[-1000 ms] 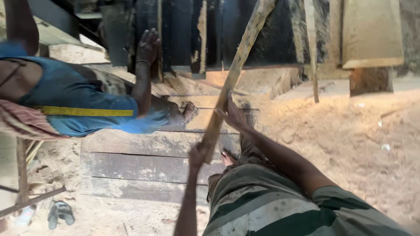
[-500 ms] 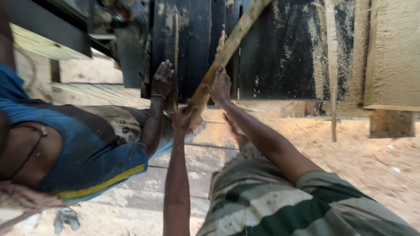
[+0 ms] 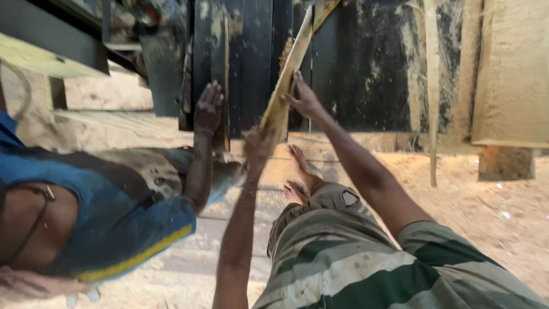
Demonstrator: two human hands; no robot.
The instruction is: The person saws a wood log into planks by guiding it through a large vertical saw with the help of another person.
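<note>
A long, narrow wooden plank [image 3: 289, 74], dusted with sawdust, slants up towards the top of the view in front of a dark machine wall. My left hand [image 3: 257, 143] grips its lower end. My right hand [image 3: 303, 98] holds it a little higher on the right edge. My striped shirt and bare foot [image 3: 300, 171] show below.
A co-worker in a blue shirt [image 3: 108, 212] bends in from the left, one hand [image 3: 208, 109] on a thin upright board. Thick pale timber [image 3: 108, 129] lies on the left. Sawdust covers the ground [image 3: 486, 223]. A thin wooden strip [image 3: 433, 91] and a slab [image 3: 512, 74] lean at right.
The plank has swung steeper and moved up and forward towards the dark machine. My hands travelled with it; the co-worker's hand stays on the upright board.
</note>
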